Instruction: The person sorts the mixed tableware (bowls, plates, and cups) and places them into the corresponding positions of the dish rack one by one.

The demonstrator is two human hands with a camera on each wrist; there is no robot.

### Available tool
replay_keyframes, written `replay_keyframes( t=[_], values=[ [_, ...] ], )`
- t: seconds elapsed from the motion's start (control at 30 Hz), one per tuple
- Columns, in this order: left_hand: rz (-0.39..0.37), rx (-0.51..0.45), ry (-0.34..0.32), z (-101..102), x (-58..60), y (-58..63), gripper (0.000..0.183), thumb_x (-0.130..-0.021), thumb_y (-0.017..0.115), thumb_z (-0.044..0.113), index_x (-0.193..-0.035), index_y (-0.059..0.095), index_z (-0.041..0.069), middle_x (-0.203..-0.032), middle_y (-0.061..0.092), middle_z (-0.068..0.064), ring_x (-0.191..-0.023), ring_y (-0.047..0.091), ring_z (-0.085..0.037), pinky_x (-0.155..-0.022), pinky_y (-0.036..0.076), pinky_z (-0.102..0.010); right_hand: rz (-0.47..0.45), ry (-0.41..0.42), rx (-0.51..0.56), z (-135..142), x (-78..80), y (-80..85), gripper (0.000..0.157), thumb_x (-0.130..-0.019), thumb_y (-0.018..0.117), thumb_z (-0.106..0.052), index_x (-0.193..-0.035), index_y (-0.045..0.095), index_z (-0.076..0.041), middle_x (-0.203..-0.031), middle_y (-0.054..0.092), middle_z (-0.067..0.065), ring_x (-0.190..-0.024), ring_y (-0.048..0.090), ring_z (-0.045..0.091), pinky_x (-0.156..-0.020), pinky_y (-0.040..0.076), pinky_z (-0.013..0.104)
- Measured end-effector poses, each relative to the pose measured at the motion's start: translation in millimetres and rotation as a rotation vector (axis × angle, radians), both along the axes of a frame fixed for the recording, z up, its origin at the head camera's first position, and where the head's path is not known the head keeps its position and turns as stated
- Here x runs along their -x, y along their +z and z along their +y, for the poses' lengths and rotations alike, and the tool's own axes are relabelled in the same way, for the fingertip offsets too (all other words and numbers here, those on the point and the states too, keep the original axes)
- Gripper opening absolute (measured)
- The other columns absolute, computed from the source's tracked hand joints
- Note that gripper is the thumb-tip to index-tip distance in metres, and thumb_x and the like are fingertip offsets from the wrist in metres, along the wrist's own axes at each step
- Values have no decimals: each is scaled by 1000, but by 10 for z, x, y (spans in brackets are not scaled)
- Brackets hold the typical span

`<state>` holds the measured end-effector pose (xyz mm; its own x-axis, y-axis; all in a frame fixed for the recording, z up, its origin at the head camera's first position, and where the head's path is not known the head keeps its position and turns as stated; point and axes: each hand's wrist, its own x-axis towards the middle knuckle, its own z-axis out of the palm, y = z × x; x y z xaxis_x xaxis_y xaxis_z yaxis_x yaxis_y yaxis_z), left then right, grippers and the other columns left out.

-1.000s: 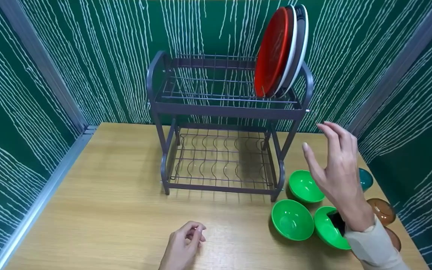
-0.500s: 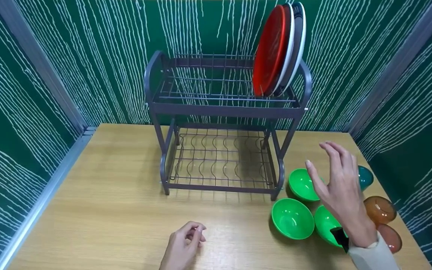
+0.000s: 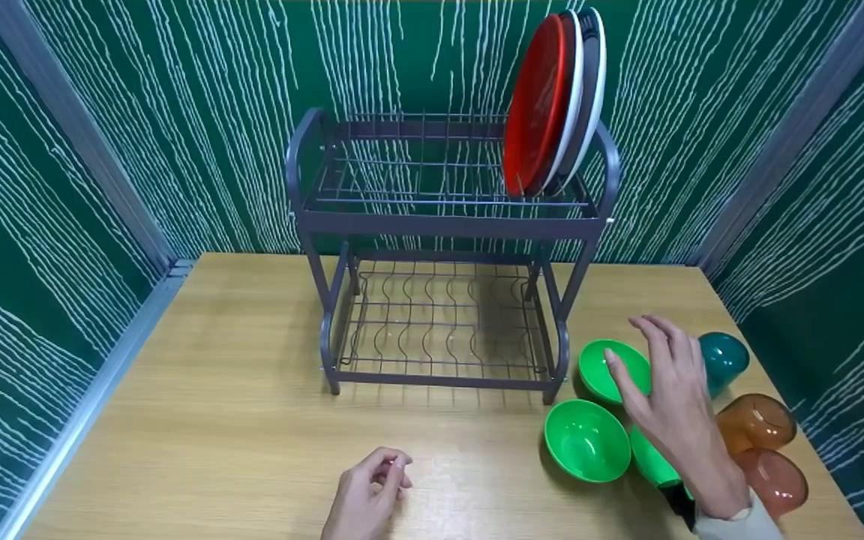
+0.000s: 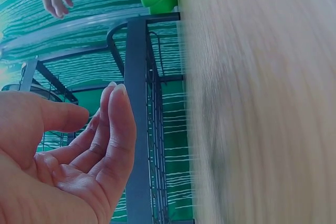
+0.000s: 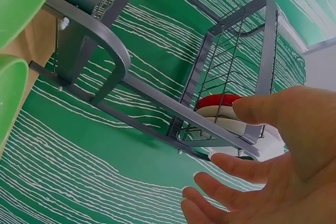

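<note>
My right hand (image 3: 672,420) hovers above the green bowls with fingers and thumb spread, holding nothing. A back green bowl (image 3: 597,367) lies just left of its thumb. A front green bowl (image 3: 587,441) stands apart from the hand. Under the wrist is another green bowl (image 3: 651,459), partly hidden. To the right stand a teal cup (image 3: 724,358), an orange cup (image 3: 762,421) and a reddish cup (image 3: 775,480), apparently upside down. My left hand (image 3: 368,491) rests near the table's front, fingers loosely curled around nothing, as the left wrist view (image 4: 79,161) also shows.
A grey two-tier dish rack (image 3: 447,225) stands at the back middle. On its upper tier, at the right, a red plate (image 3: 533,112) and white-rimmed plates (image 3: 597,97) stand upright. Green walls with white streaks enclose the wooden table (image 3: 177,420) on three sides.
My right hand has come down and slightly nearer to me over the bowls, showing more of the cups. My left hand has stayed in place.
</note>
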<state>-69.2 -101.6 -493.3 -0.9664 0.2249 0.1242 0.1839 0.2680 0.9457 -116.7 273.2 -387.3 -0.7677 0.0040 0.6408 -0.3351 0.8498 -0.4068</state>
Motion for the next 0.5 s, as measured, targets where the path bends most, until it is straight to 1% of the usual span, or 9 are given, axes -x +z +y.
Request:
replay_keyframes(
  t=[0.13,0.27,0.5],
  values=[
    [-2,2,8,-2,-6,3,18,-106,56,12,-106,67,-2,-81,71,-2,-71,68,-18,-63,54,-20,-40,-10,9,-9,-23,-36,56,-88,78,-9,-136,54,8,-138,49,29,-124,42,46,-98,35,70],
    [-17,-2,20,0,-14,-1,18,-106,57,13,-105,68,-1,-80,71,-2,-71,67,-16,-62,53,-19,-75,-23,0,-23,-42,-79,57,-89,78,-11,-137,53,6,-140,48,29,-124,42,46,-97,36,68],
    [-36,22,20,2,11,11,19,-106,57,14,-105,68,-1,-80,70,1,-72,68,-18,-65,53,-20,-93,-23,-2,-23,-51,-164,58,-89,79,-12,-137,53,5,-139,49,28,-123,43,45,-97,37,68]
  ],
)
